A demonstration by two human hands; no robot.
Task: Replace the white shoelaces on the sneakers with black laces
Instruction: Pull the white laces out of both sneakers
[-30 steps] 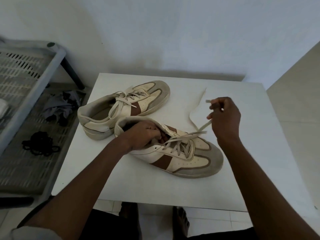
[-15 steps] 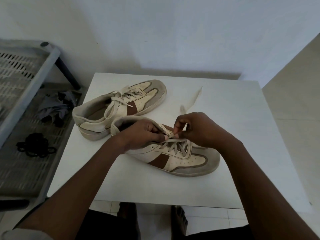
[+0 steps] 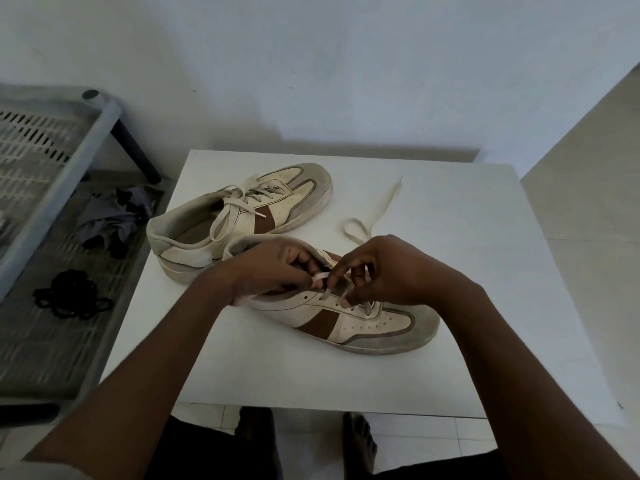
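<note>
The white square surface (image 3: 450,358) carries both shoes, and the grey slatted plastic shelf (image 3: 52,341) stands to its left. The far cream-and-grey sneaker with a brown stripe (image 3: 242,216) is laced in white, with its heel to the left. The near cream-and-grey sneaker (image 3: 363,323) lies just in front of it, toe to the right.

The left hand (image 3: 273,268) is at the collar of the near sneaker. Its grip pinches a short piece of the white flat shoelace (image 3: 387,204) between thumb and forefinger. The right hand (image 3: 391,268) was lifted to the right one second ago, pulling the lace. Now it is down at the upper eyelets, and its grip pinches a strand of the lacing. The free tail of the lace was straighter half a second ago; now it makes a loop on the surface behind the right hand.

On the shelf lie a crumpled grey cloth (image 3: 110,220) and the bundle of black laces (image 3: 71,296), well apart from the shoes.
</note>
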